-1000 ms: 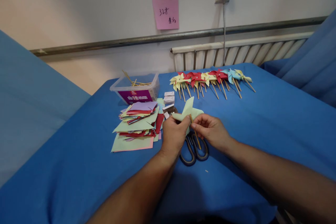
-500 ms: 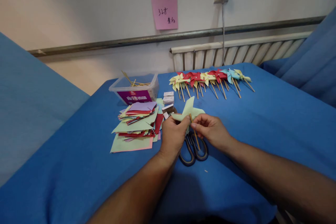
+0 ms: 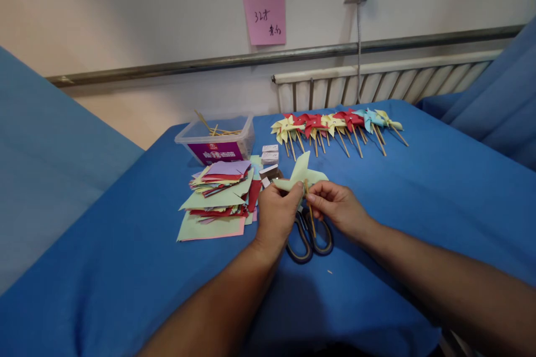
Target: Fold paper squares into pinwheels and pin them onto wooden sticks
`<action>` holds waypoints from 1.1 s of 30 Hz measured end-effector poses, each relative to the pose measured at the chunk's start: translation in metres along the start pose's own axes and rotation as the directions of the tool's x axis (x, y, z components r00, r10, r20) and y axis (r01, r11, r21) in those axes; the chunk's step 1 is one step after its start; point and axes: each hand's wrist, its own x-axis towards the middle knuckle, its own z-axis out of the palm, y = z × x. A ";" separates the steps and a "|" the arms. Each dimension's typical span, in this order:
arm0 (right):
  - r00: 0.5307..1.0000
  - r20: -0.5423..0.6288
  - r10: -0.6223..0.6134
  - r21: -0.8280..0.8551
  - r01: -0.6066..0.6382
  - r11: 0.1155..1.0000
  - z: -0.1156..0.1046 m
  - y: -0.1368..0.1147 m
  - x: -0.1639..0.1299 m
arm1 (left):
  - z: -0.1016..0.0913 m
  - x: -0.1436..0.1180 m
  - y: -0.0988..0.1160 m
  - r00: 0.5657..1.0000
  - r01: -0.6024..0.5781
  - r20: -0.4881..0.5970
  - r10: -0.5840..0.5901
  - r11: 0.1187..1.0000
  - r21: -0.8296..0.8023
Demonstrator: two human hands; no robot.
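Note:
A pale green paper pinwheel [image 3: 300, 168] is pinched in my left hand [image 3: 277, 209], its blades pointing up and out to both sides. My right hand [image 3: 337, 206] grips a thin wooden stick [image 3: 310, 217] between thumb and fingers. The stick's upper end lies against the pinwheel's middle, by my left thumb; whether the two are joined I cannot tell. Under both hands lie scissors [image 3: 299, 254] with dark handles, their blades mostly hidden. Left of my left hand rises a stack of coloured paper [image 3: 218, 201].
A clear plastic tub [image 3: 218, 148] of sticks stands behind the paper. Small white boxes [image 3: 270, 154] and an opened box [image 3: 270, 173] sit beside it. Several finished pinwheels [image 3: 314, 122] line the table's back. The blue cloth [image 3: 138, 268] covers the table; a radiator [image 3: 335, 89] stands behind.
The stick has turned slightly more upright, its lower end shifting left, and its top sits a little to the right against the pinwheel. Both hands keep their grips.

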 end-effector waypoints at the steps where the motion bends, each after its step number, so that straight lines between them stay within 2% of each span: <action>1: 1.000 0.000 -0.001 0.005 0.001 1.000 0.000 0.000 0.000 | 0.000 0.000 0.000 1.000 -0.005 0.000 0.005 1.000 0.005; 11: 1.000 0.003 -0.009 0.018 0.009 1.000 0.000 -0.001 -0.001 | -0.001 0.000 -0.002 1.000 -0.024 0.002 0.024 0.999 0.047; 23: 1.000 0.000 -0.003 0.019 0.003 1.000 0.001 0.002 -0.001 | 0.000 -0.004 0.006 0.998 -0.066 0.002 0.067 0.987 0.144; 33: 1.000 0.000 -0.027 0.024 0.027 0.999 0.001 0.004 -0.002 | 0.001 -0.006 0.009 0.998 -0.070 0.003 0.070 0.988 0.139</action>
